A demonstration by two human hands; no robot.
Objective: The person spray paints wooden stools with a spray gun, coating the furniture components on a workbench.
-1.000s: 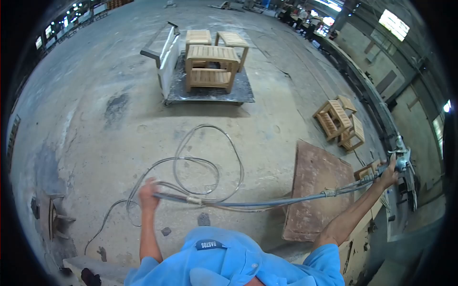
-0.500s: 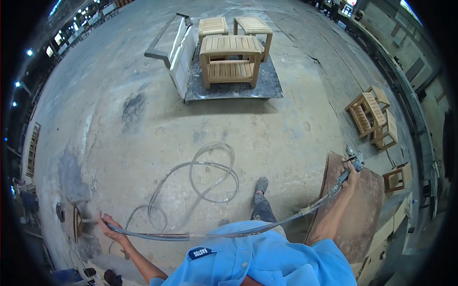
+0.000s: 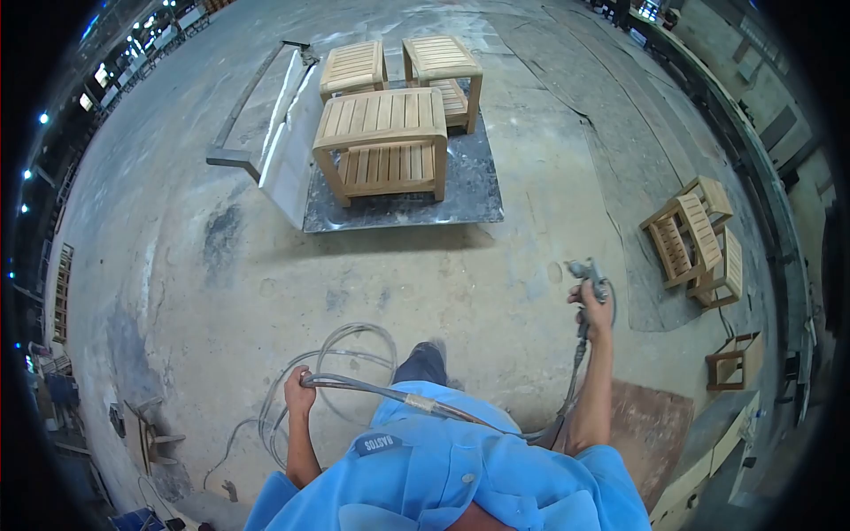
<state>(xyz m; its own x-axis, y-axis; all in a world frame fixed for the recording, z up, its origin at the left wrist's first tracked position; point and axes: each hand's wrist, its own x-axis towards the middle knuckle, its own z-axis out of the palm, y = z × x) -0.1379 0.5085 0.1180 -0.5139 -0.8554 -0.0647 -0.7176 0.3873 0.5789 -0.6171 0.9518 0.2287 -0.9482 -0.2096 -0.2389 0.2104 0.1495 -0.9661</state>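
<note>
My right hand (image 3: 595,310) is closed around the handle of a spray gun (image 3: 586,269), held out ahead on the right. From the gun's lower end a hose (image 3: 416,403) runs back across my waist. My left hand (image 3: 301,389) grips this hose on the left side, and its loose coils (image 3: 354,336) lie on the floor beyond that hand. Ahead, several slatted wooden stools, the nearest one (image 3: 381,124) with a lower shelf, stand on a dark platform trolley (image 3: 407,217). The gun is apart from the trolley and the stools.
The trolley's upright white panel and handle (image 3: 235,159) are on its left. More wooden stools (image 3: 686,234) stand at the right, with a small one (image 3: 735,361) nearer. A brown board (image 3: 646,434) lies at my lower right. A wooden piece (image 3: 146,434) sits at lower left.
The trolley and stools appear closer. My right hand with the spray gun has swung inward and forward, away from the brown board. My left hand has come in toward my body with the hose.
</note>
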